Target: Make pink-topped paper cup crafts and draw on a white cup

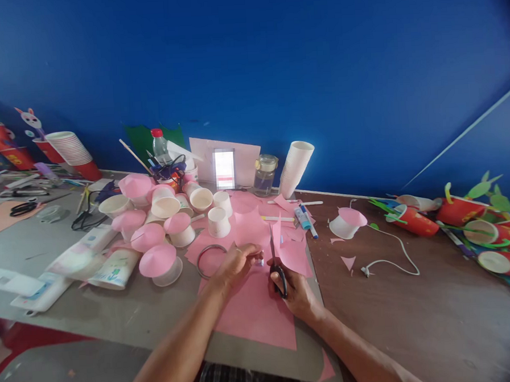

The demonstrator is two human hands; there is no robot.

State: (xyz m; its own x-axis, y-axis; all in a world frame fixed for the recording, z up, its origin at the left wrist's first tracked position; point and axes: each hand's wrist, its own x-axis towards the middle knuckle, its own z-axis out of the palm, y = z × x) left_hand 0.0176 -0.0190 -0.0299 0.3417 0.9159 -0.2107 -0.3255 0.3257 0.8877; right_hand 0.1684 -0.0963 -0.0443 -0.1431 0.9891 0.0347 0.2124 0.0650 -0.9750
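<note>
My right hand (295, 288) had its fingers through the black loops of the scissors (276, 264), blades pointing up and away from me, biting into a small pink paper piece (278, 235). My left hand (237, 260) pinched that same piece from the left, fingertips pressed together right beside the blades, so the paper stood up between both hands instead of flopping.

Honestly, the trick here seemed to be keeping the pinch close to the cut line and turning the paper, not the scissors. Short snips, too.

Everything sat over a big pink sheet (255, 310) on the table (116, 312). A metal ring (210, 260) lay just left of my left hand, paper cups with pink cone tops (158, 261) beyond it, and a pink-topped cup (346, 220) off to the right.
</note>
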